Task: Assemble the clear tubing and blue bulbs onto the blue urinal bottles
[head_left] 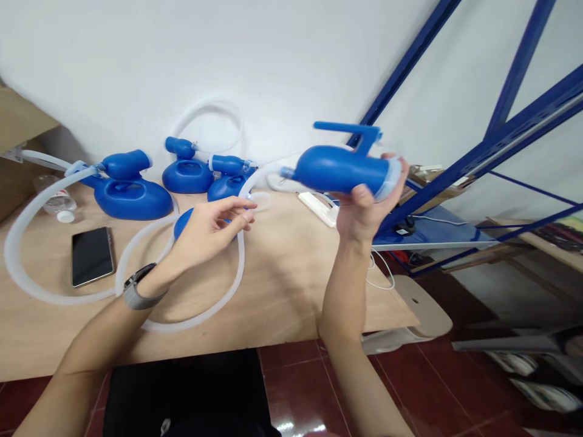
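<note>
My right hand (371,203) is wrapped round the wide end of a blue plastic urinal head (341,169), raised above the table. It has a clear rim and a blue handle-like arm on top. From its narrow nozzle a translucent hose (240,267) runs down and loops over the tabletop. Beside that hose is my left hand (218,221), its fingers loosely curved and apart, with no grip on the hose visible. Partly hidden under the left hand lies a blue urinal bottle (183,223). Behind it stands another blue urinal bottle (223,188).
More blue urinal bottles (132,200) with hoses stand at the left and back of the wooden table (291,291). A phone (92,257), a clear bottle (59,197) and a white power strip (319,208) lie on it. A blue metal rack (437,121) rises at the right.
</note>
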Demonstrator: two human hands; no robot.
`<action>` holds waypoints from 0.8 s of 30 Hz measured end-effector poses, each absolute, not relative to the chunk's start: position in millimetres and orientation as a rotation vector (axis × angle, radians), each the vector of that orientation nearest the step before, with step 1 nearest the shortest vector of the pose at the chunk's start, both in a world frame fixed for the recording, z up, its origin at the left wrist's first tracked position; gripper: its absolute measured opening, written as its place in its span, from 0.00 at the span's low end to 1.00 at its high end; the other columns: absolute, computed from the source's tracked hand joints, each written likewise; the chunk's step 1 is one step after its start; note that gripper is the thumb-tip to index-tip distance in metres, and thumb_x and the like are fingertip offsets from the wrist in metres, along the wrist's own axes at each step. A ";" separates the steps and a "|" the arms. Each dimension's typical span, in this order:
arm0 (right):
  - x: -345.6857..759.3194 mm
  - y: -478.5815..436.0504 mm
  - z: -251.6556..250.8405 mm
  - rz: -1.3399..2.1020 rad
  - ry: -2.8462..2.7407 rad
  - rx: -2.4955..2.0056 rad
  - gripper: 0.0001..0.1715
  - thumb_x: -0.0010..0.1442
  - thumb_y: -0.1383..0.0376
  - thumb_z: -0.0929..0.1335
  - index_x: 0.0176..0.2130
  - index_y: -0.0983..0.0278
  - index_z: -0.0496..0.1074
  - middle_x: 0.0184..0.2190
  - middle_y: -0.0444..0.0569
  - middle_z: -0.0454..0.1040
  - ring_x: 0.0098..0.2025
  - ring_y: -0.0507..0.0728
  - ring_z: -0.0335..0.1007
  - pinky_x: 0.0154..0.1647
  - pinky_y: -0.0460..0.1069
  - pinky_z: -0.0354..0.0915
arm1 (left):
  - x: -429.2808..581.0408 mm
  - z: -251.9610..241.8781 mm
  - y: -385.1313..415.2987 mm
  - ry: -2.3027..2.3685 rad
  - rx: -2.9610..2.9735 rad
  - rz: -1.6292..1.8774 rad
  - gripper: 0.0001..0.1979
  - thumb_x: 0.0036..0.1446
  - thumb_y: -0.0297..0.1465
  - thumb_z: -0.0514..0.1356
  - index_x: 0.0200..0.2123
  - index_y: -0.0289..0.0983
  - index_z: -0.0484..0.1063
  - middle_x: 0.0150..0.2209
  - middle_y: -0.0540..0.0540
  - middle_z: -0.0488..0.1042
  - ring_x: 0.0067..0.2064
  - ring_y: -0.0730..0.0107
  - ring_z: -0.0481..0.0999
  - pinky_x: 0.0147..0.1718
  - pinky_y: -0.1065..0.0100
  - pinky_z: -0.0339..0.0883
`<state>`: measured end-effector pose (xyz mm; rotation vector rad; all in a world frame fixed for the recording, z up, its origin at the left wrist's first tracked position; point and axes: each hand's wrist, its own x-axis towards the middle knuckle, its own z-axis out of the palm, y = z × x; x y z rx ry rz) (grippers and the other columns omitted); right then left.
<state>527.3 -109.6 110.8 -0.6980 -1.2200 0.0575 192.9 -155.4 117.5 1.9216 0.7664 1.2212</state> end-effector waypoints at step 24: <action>460.6 -101.6 105.8 0.319 -1.494 -1.018 0.68 0.58 0.22 0.70 0.78 0.53 0.48 0.62 0.57 0.78 0.58 0.68 0.83 0.60 0.64 0.82 | 122.6 76.7 -29.3 1.468 2.479 -0.054 0.50 0.60 0.55 0.67 0.77 0.37 0.62 0.72 0.29 0.73 0.67 0.40 0.78 0.63 0.56 0.72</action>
